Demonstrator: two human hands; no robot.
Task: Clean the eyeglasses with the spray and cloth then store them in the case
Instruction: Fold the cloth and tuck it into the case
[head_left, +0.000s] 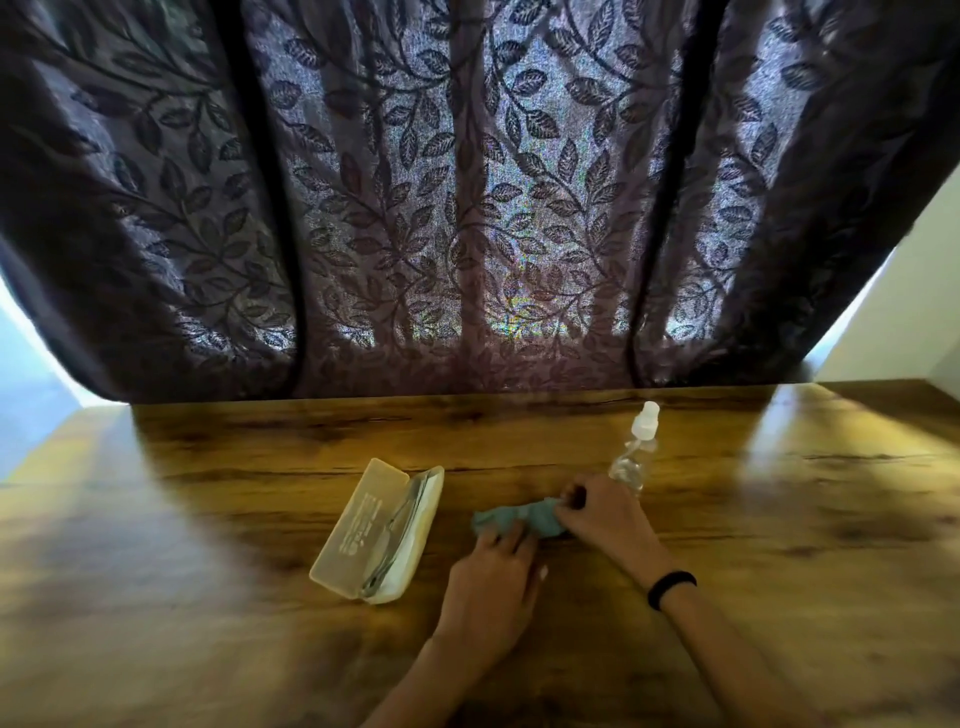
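Near the desk middle, both hands, left hand and right hand, pinched the soft, limp cloth; glasses, likely fragile, lay in the open case.

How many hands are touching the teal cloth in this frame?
2. The left hand rests on the teal cloth at its near left end; the right hand grips its right end, beside the spray bottle.

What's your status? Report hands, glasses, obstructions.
Both hands, left hand and right hand, on cloth. Glasses in open case. Spray bottle behind, clear.
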